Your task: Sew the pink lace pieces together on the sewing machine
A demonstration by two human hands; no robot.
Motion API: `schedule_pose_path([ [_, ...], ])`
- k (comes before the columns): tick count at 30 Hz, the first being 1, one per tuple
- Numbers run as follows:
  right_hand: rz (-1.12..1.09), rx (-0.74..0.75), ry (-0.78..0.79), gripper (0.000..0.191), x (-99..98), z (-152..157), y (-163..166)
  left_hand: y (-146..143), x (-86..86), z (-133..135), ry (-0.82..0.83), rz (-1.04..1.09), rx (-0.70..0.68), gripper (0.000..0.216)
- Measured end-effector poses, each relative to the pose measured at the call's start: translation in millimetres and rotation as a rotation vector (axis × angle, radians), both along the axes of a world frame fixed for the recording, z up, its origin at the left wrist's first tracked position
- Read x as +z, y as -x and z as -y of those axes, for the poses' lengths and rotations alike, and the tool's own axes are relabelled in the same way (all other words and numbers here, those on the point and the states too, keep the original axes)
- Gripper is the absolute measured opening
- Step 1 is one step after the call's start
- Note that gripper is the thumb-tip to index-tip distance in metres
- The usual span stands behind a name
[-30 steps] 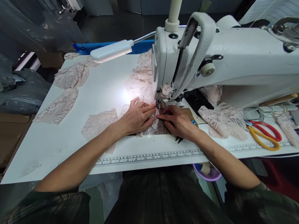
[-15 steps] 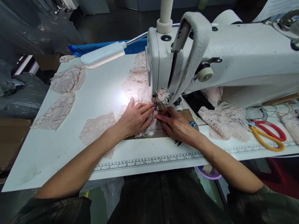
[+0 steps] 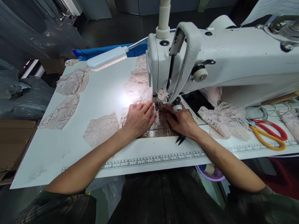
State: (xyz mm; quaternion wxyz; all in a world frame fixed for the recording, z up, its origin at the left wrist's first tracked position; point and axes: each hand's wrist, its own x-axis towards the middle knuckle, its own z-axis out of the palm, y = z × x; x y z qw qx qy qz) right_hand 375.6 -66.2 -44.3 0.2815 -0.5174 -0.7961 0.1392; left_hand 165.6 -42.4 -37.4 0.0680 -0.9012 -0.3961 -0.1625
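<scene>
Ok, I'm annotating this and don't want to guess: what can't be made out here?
In the head view:
Lace beneath the left hand: covered by that hand.
Part of the right hand: behind the ribbed white knob.
Black snips: handles hidden under the right hand.
Sewing machine: far end cut off by the right edge.
Any stitches at the presser foot: too small to tell.
</scene>
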Motion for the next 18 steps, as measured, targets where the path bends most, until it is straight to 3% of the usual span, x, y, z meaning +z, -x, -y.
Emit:
schedule_pose_path([
  [5, -0.019, -0.055, 0.007, 0.031, 0.1, -1.8, -3.9, 7.3, 4.1, -2.7, -0.034, 0.084, 0.007, 0.031],
  [12, -0.031, -0.056, -0.005, 0.028, 0.7, -0.8, -2.3, 9.8, 5.2, -1.1, 0.096, 0.175, -0.323, 0.019],
  [18, -0.014, -0.038, -0.018, 0.027, 1.7, -0.6, -2.7, 9.1, 1.4, -1.2, 0.17, 0.233, -0.301, 0.017],
])
